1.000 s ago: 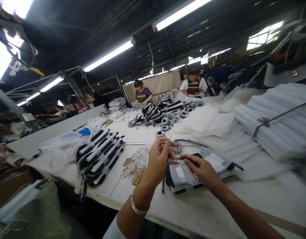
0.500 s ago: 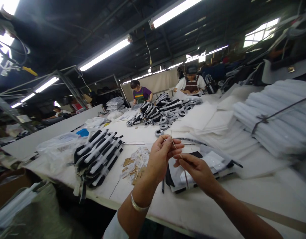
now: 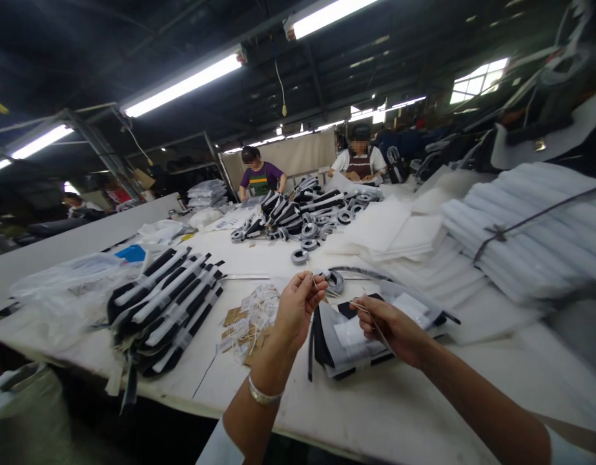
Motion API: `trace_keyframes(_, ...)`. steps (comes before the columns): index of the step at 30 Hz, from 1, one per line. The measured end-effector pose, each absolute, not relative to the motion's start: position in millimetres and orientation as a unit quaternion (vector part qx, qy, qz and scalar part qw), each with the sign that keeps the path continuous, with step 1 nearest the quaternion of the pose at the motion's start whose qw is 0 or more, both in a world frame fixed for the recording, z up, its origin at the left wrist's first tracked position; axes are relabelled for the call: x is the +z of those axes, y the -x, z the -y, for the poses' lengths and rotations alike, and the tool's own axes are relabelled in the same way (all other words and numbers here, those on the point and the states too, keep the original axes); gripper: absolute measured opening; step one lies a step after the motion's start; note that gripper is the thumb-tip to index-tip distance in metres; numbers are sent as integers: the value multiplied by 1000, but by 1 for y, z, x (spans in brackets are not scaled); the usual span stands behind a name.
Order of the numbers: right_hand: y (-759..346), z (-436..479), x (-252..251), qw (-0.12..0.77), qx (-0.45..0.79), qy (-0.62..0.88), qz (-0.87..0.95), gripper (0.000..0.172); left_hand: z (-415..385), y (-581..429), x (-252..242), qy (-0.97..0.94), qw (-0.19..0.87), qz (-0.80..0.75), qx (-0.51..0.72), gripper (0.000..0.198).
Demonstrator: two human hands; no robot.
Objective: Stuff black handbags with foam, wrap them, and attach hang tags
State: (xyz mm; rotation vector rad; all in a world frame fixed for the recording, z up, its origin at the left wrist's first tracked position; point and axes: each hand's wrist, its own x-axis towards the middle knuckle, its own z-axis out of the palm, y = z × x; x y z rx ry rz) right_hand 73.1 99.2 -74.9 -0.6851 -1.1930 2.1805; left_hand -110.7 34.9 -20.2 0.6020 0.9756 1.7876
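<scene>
Pale cord (image 3: 358,305), pinched between thumb and forefinger of the right hand (image 3: 394,326), other fingers curled inward. Trailing below the same hand: a narrow light strip (image 3: 385,340), too thin to identify. Free end of the cord directed leftward, toward the left hand (image 3: 298,303); long axis slanting down rightward to the strip, toward the near edge of the worktable (image 3: 321,413).

Just left of that free end: thumb and forefinger of the left hand pressed together on a second thin cord (image 3: 316,282), remaining fingers half-extended. Clear gap between hands; one continuous cord or two, not discernible.

Behind and below the right hand, close to the near edge: wrapped black bag (image 3: 347,337), lengthwise from left to right, nearer to the right hand than to the left. Contact with the right hand not discernible.

Beyond the left fingertips, toward the far edge: coiled grey strap (image 3: 335,282), nearer to the left hand. Left of the left wrist: heap of tags (image 3: 254,316). Farther left, along the near edge: stack of wrapped black bags (image 3: 166,310). Toward the right edge: white foam sheets (image 3: 491,310).
</scene>
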Motion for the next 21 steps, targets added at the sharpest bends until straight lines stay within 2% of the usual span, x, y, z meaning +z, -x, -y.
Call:
trace_keyframes(6, -71, -112, -81, 205, 721, 285, 597, 42, -44, 126, -35, -260, 476, -417, 729, 23)
trace_keyframes(8, -69, -120, -79, 212, 686, 310, 623, 42, -49, 133, -47, -269, 474, -435, 717, 27)
trace_keyframes(11, -64, -137, -79, 231, 607, 342, 679, 42, -57, 147, -72, -275, 479, -469, 689, 29)
trace_keyframes(15, -49, -166, -88, 190, 461, 360, 789, 47, -70, 166, -113, -267, 475, -538, 644, 20)
trace_keyframes(18, -34, -187, -96, 171, 401, 371, 820, 44, -78, 175, -143, -246, 468, -588, 612, 17)
trace_keyframes(21, -18, -202, -100, 153, 354, 375, 843, 40, -85, 179, -166, -227, 493, -608, 580, 23)
